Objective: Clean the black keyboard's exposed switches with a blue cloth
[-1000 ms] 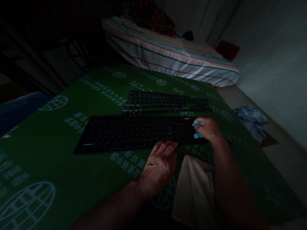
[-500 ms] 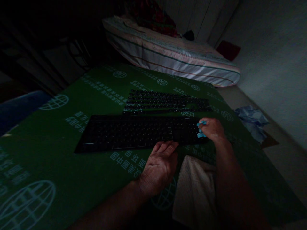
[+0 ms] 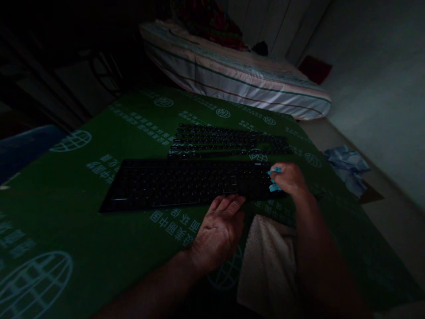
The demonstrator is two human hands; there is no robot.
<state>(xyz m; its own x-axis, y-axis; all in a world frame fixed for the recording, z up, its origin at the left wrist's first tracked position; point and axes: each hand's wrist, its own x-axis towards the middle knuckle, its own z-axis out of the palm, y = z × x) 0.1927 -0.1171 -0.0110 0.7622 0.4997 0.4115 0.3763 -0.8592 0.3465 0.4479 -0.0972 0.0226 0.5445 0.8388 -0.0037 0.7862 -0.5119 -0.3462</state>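
Fingers outstretched, the left hand (image 3: 221, 228) rests against the near edge of the black keyboard (image 3: 175, 184) on the green counter (image 3: 109, 239); the curled right hand (image 3: 288, 178) grips a light-blue tool (image 3: 275, 188) over the keyboard's right end.

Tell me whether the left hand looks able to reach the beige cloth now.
Probably yes: the beige cloth lies just right of the left hand, with nothing visibly blocking the way. The right forearm overlaps only the cloth's right side. That hand would leave the keyboard.

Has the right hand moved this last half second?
Yes: the right hand, holding a blue tool, has shifted slightly left along the keyboard, judged against the globe printed beyond.
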